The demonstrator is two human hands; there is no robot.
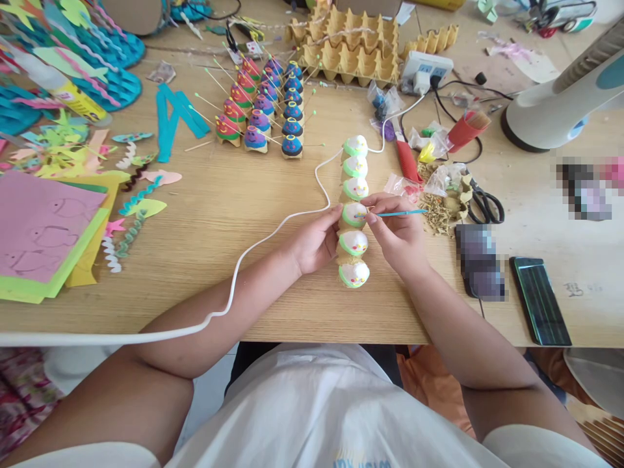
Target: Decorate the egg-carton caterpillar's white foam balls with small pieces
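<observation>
A strip of egg-carton cups (353,168) lies lengthwise before me, each cup topped with a white dome and a pale green band. Small coloured dots mark several domes. My left hand (319,240) grips the strip's left side near the middle, thumb against a cup. In my right hand (397,231) is a thin blue stick tool (402,213), pinched between the fingers. Its tip meets the white dome of a middle cup. Beyond stand finished-looking strips: red cups (234,110), purple cups (264,104) and dark blue cups (292,110), several with thin sticks poking out.
A white cable (273,235) runs across my left arm to a power strip (425,68). Scissors (485,203), a phone (540,300) and a fan (541,110) stand to the right. Paper sheets (49,221) and a glue bottle (73,97) lie left. Egg trays (348,45) sit behind.
</observation>
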